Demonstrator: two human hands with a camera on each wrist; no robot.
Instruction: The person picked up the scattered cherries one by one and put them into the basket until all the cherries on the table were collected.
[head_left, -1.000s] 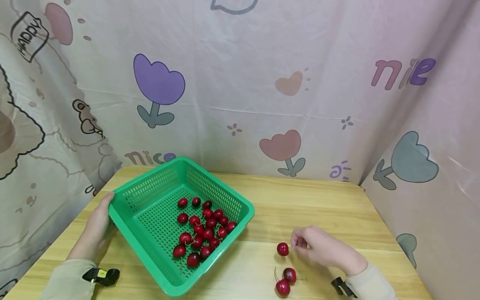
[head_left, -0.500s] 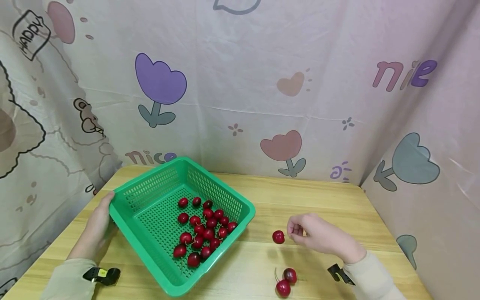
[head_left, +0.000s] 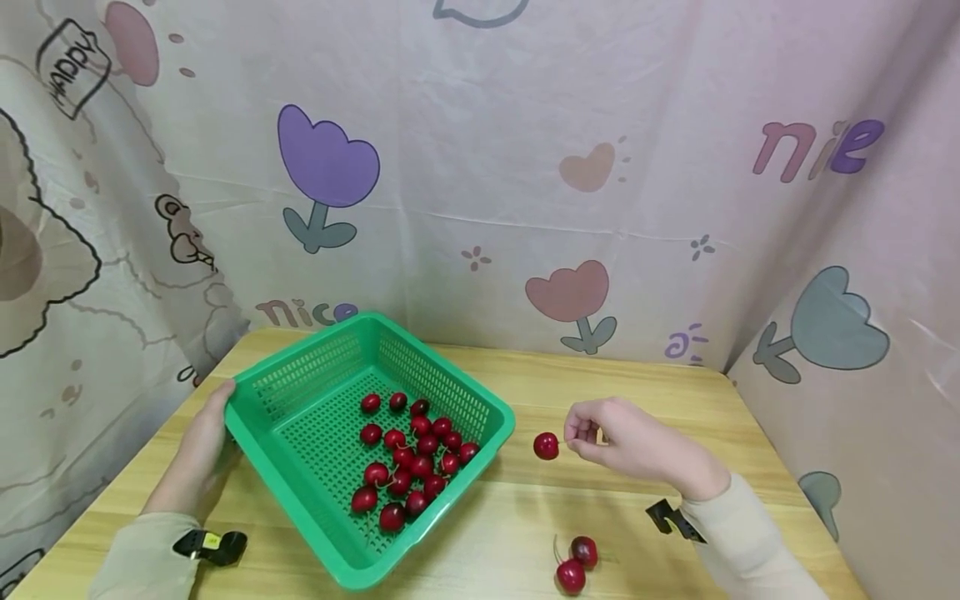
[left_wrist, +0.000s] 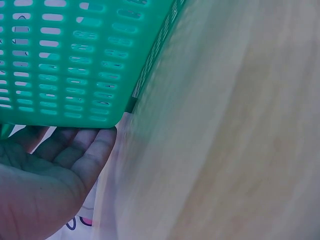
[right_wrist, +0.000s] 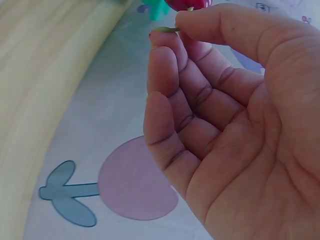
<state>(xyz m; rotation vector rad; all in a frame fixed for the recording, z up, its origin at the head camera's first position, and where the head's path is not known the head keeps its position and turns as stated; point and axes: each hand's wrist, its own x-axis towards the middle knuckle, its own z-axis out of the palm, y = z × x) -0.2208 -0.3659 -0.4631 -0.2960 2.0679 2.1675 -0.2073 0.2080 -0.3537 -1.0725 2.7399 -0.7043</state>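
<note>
My right hand (head_left: pixel 618 442) pinches a red cherry (head_left: pixel 546 446) by its stem, between thumb and fingertip, above the table. In the right wrist view the green stem (right_wrist: pixel 167 29) shows at the fingertips, with the cherry partly cut off at the top edge. My left hand (head_left: pixel 198 454) grips the left corner of a green plastic basket (head_left: pixel 281 483), its thumb at the rim. Fingers (left_wrist: pixel 97 150) lie against the basket's edge in the left wrist view. Several cherries (head_left: pixel 420 467) lie in the basket, mostly toward its right side.
Two cherries (head_left: pixel 571 575) lie close together on the wooden table (head_left: pixel 637 392), right of the basket near the front. A printed curtain (head_left: pixel 450 167) hangs behind the table and along both sides.
My right hand has lifted the cherry off the table and moved it up and slightly left, toward the basket. The left hand and basket stay nearly in place.
</note>
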